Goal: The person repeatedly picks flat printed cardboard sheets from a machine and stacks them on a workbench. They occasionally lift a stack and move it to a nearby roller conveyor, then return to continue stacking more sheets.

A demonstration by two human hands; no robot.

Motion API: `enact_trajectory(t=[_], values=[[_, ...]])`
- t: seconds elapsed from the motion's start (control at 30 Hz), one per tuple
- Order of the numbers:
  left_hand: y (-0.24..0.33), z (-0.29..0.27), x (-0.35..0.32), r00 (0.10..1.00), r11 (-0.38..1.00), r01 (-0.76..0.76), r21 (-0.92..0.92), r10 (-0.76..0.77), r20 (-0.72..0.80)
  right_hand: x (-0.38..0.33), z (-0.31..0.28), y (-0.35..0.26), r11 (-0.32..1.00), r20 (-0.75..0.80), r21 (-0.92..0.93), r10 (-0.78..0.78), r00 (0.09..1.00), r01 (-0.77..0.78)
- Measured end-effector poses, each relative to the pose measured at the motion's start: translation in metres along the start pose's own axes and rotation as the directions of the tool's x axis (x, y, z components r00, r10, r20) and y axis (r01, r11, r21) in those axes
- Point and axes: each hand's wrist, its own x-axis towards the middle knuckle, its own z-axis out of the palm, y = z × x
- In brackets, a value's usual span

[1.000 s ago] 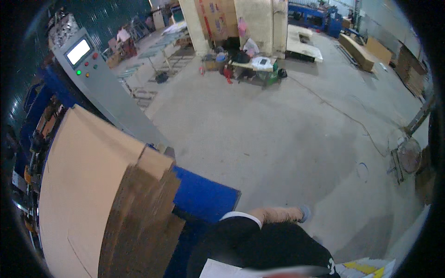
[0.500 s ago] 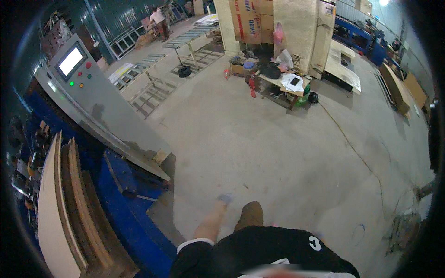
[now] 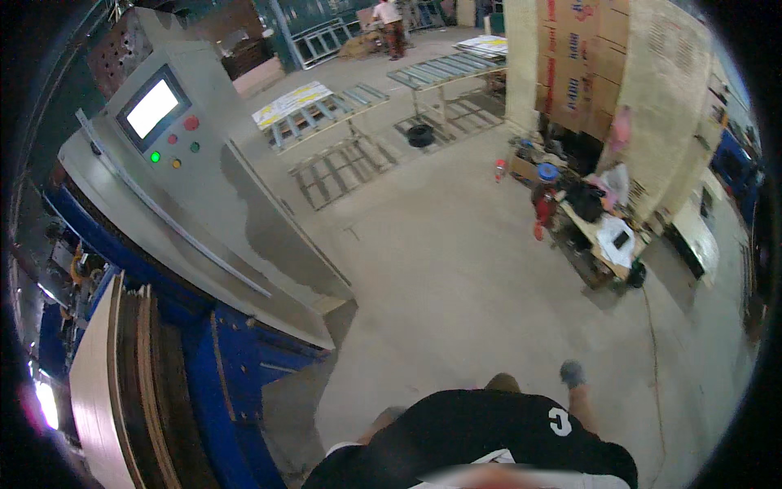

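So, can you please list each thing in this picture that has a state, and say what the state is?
Control panel screen: lit, glowing white.
Green button: lit.
Red button: not lit, as far as one can tell.
Cardboard sheets: standing on edge, packed side by side in the blue machine.
Stacked cartons: piled upright.
Cluttered cart: loaded with bags and small things.
Hands: not in view.

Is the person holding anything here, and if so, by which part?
It cannot be told. Neither hand is clearly in view; only a blurred strip shows at the lower edge, below the black shirt, beside the grey control cabinet.
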Motion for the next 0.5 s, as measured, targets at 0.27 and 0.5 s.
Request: enact_trajectory(t=[0.27,0.5], values=[[0.224,-0.109,0.143,0.923,0.910,-0.378,-0.172,0.358,-0.138,0.178,0.102,-0.045,0.786,0.461,-0.599,0.185,0.868,0.151],[0.249,-0.229,0.224,0.990,0.980,-0.072,-0.185,0.049,-0.131,0.470,0.111,-0.129,0.486,0.414,-0.842,0.301,0.859,0.235]])
